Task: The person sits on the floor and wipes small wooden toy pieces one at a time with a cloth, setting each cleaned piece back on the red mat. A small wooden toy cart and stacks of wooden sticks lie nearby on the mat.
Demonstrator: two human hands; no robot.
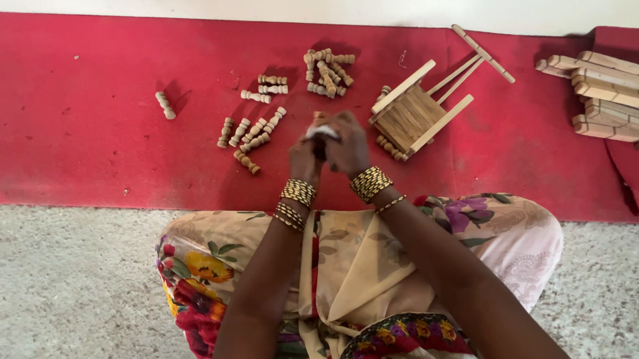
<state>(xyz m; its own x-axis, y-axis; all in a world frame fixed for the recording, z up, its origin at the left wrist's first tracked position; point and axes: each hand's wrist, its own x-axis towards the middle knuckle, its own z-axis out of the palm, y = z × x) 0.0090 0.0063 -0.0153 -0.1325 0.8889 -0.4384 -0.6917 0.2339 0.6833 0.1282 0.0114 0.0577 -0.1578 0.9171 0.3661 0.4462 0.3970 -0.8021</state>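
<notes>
My left hand [305, 157] and my right hand [347, 143] are pressed together over a red mat [77, 141], both closed around a small turned wooden peg [318, 117] with a bit of pale material [322, 131] between the fingers. Gold bangles ring both wrists. Just right of my hands lies a small wooden slatted frame [412, 113], tilted on the mat. Loose turned wooden pegs [253, 134] lie left of my hands, with another heap of pegs [327, 71] farther back.
A single peg [165, 105] lies apart at the left. A stack of wooden slats [616, 97] sits at the right edge. A thin T-shaped stick piece [480, 53] lies behind the frame. My floral-clothed lap [353, 265] rests on speckled floor [63, 302].
</notes>
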